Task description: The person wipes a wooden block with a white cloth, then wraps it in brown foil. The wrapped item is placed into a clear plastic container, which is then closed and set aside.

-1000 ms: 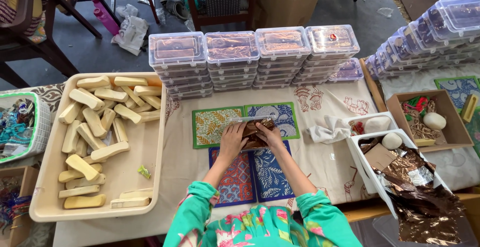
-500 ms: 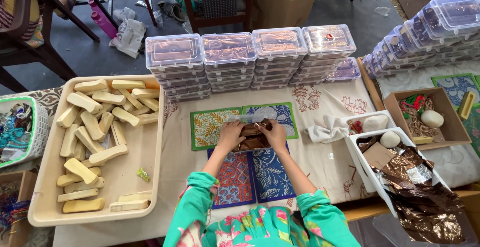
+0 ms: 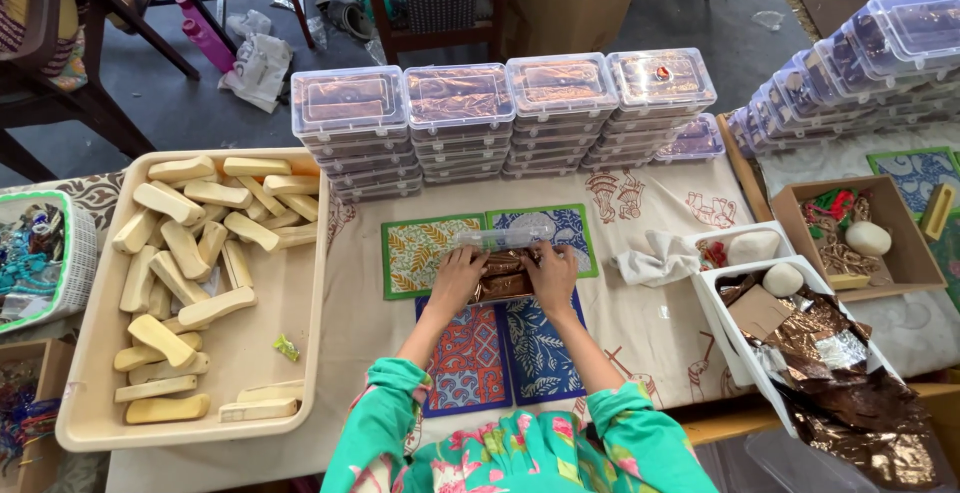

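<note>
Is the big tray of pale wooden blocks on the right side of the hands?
No, the tray of wooden blocks sits to the left of both hands, the left hand and right hand.

A small craft packing workshop: stacked clear plastic boxes point(image 3: 505, 113), a tray of wooden blocks point(image 3: 95, 373), foil scraps point(image 3: 850, 393).

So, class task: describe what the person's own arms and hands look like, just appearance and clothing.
Both hands, left and right, are bare: no gloves, and no rings or bracelets that can be made out. The forearms are uncovered. The sleeves are bright green, gathered at the cuff near the elbows, above a green top with pink flowers.
</note>
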